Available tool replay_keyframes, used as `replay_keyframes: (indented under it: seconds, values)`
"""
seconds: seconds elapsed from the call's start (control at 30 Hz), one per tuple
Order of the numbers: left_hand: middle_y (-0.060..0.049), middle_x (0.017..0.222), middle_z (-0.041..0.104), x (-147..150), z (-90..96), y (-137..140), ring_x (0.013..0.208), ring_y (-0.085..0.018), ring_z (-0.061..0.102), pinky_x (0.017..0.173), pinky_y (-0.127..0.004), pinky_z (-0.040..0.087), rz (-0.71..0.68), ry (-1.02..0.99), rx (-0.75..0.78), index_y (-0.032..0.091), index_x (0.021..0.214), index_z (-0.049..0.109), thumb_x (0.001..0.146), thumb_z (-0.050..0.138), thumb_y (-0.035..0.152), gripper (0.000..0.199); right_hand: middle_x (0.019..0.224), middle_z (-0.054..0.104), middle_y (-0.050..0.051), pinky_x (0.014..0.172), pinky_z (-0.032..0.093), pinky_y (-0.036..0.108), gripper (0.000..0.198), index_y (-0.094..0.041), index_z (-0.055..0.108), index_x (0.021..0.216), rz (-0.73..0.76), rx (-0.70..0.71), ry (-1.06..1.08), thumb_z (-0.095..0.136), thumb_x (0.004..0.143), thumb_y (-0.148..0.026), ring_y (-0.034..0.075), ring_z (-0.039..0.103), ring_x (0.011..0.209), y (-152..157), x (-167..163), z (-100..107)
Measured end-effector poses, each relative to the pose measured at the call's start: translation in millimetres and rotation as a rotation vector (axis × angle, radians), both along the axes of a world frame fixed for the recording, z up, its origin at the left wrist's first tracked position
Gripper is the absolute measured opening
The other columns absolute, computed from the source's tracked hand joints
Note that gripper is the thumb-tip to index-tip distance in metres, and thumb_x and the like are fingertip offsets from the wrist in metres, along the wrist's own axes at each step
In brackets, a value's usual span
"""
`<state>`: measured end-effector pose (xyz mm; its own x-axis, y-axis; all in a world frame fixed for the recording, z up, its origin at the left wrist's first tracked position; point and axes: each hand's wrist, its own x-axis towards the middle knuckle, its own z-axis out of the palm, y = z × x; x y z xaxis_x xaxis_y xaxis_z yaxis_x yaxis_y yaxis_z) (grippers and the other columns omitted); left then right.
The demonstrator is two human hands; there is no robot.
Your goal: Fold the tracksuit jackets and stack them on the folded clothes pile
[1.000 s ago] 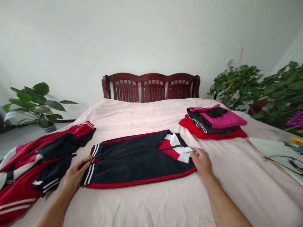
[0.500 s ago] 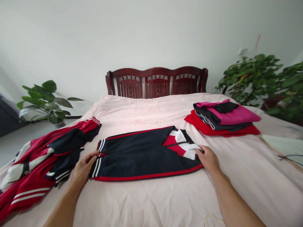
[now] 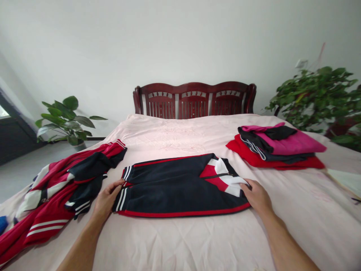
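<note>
A navy track jacket lies flat before me, folded into a long shape with its sleeves on top. Its white-striped cuffs point left; the white and red collar end faces right. My left hand pinches the left edge at the cuffs, thumb and fingers closed on the cloth. At the other end my right hand grips the white collar, its fingertips partly hidden under the fabric.
Left of the jacket sprawls a heap of red, navy and white clothes. A stack of folded clothes sits on the right of the pink bedsheet. Beyond stand a wooden headboard and potted plants.
My view has turned slightly left, so everything appears shifted to the right. Both hands keep their hold on the jacket, which looks unchanged.
</note>
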<state>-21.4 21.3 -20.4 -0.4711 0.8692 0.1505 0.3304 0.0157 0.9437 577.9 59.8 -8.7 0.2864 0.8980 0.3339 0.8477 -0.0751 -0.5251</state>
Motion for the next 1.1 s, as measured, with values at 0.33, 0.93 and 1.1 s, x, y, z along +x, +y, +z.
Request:
replay_keyframes:
  seconds: [0.33, 0.93, 1.1]
  values:
    - [-0.007, 0.122, 0.072, -2.9, 0.1, -0.5, 0.118, -0.028, 0.063, 0.108, -0.041, 0.044, -0.032, -0.010, -0.056, 0.022, 0.108, 0.072, 0.072, 0.067, 0.055, 0.049, 0.099, 0.071, 0.011, 0.075, 0.048, 0.035, 0.045, -0.018, 0.071, 0.105, -0.004, -0.009, -0.024, 0.045, 0.081, -0.046, 0.026, 0.064, 0.087, 2.2, 2.7, -4.0]
    - [-0.008, 0.124, 0.070, -6.0, -9.9, 4.3, 0.119, -0.027, 0.061, 0.112, -0.041, 0.038, -0.048, 0.123, 0.037, 0.020, 0.100, 0.074, 0.082, 0.057, 0.056, 0.043, 0.101, 0.069, 0.014, 0.081, 0.048, 0.038, 0.053, -0.017, 0.070, 0.107, -0.018, -0.065, 0.012, 0.043, 0.077, -0.051, 0.029, 0.064, 0.092, 0.1, -1.8, 3.4]
    - [-0.007, 0.125, 0.069, -6.5, -9.9, 4.5, 0.120, -0.026, 0.060, 0.112, -0.038, 0.036, -0.054, 0.184, 0.041, 0.021, 0.098, 0.074, 0.085, 0.052, 0.056, 0.044, 0.101, 0.069, 0.013, 0.081, 0.048, 0.037, 0.054, -0.016, 0.070, 0.108, -0.013, -0.061, 0.015, 0.042, 0.077, -0.051, 0.029, 0.063, 0.092, 1.7, 0.1, 0.7]
